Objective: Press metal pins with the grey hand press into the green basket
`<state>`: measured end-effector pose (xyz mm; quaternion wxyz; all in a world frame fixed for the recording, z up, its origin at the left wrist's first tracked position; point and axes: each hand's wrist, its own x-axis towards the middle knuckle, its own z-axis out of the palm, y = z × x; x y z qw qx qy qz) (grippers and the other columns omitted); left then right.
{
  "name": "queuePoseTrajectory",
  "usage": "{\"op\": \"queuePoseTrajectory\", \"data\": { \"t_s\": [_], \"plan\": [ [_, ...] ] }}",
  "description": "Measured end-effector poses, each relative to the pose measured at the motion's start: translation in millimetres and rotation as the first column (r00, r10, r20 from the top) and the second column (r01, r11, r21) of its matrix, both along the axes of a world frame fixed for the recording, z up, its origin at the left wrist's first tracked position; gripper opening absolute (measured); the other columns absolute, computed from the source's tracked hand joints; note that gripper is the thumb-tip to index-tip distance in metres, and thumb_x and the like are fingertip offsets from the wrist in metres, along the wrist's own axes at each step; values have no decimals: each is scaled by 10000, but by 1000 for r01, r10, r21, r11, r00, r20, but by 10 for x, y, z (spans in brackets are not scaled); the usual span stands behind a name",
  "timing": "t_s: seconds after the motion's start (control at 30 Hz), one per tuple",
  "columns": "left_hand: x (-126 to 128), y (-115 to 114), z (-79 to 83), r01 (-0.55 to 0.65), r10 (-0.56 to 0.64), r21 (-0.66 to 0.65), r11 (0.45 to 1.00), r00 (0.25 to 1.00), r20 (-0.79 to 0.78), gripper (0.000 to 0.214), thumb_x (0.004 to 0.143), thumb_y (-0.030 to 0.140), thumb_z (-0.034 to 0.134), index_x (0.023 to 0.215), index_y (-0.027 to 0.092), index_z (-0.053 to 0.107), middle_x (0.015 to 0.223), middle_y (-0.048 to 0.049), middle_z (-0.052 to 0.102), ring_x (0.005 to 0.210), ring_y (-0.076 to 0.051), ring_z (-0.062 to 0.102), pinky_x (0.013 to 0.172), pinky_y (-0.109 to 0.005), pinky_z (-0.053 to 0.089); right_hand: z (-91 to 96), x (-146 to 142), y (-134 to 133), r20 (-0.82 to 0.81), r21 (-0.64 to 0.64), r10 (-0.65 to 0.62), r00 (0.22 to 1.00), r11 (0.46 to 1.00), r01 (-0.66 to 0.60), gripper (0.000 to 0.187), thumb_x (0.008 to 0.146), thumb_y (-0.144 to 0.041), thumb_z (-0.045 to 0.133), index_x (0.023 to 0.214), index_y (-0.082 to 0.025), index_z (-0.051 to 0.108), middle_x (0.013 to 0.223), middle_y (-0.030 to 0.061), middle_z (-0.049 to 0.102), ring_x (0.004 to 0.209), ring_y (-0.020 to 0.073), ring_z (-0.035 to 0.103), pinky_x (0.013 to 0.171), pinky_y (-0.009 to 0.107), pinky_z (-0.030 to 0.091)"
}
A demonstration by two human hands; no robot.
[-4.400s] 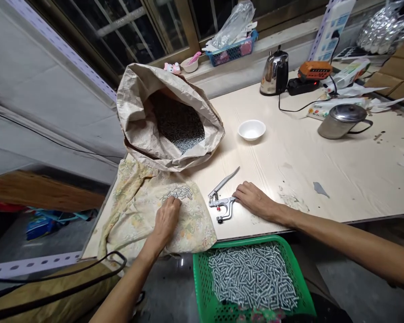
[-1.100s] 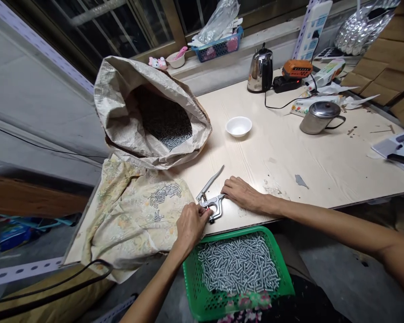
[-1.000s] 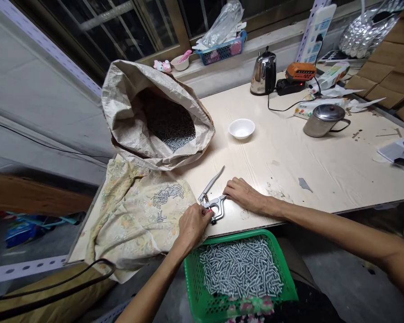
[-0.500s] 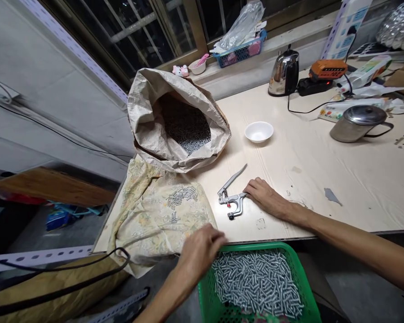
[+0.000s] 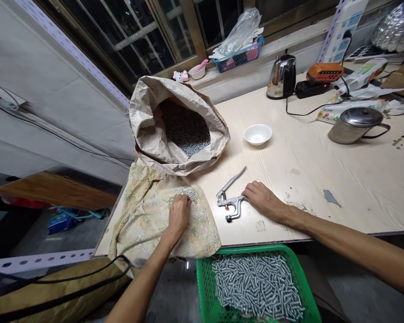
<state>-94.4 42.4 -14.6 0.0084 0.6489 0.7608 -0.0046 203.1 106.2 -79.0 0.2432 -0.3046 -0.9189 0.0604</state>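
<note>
My left hand [image 5: 179,214] is over a small pile of metal screws [image 5: 191,194] on a patterned yellow cloth [image 5: 144,229]. Its fingers are bent together at the pile, hiding whatever lies between them. Beside the cloth, a pair of snap-fastener pliers [image 5: 234,202] lies on the table with its handles spread and a red tip in its jaw. My right hand [image 5: 261,198] rests on the table, fingers closed on the end of one handle. Below the table edge, a green basket [image 5: 203,287] holds a heap of silvery screws [image 5: 259,282].
A large open sack [image 5: 144,121] with many small metal pieces inside stands behind the cloth. A white bowl [image 5: 257,134] is right of it. Further right are a steel mug [image 5: 355,128], an electric kettle [image 5: 281,76] and an orange battery [image 5: 325,72] on a charger.
My left hand has moved from above the basket's edge, up and left to the screws on the cloth. My right hand and the pliers stay in place.
</note>
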Motion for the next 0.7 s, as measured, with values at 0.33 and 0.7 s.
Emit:
{"op": "queuePoseTrajectory", "data": {
  "t_s": [0.33, 0.7],
  "plan": [
    [-36, -72, -20, -124, 121, 7, 992, 978, 171, 242, 859, 208, 472, 858, 153, 708, 892, -95, 702, 859, -214, 634, 798, -303, 458, -49, 5, -3, 4, 33, -2, 1000, 999, 2, 194, 967, -166, 419, 903, -168, 602, 860, 74, 566, 817, 213, 440, 719, 339, 317],
    [663, -370, 101, -211, 201, -90, 973, 589, 783, 314, 744, 419, 597, 837, 137, 700, 648, -24, 648, 558, -159, 586, 596, -282, 474, 168, 7, -91, 111, 223, -22, 994, 975, -3, 304, 995, -129, 304, 931, -178, 597, 875, 53, 583, 813, 196, 415, 786, 344, 287]
  ]
}}
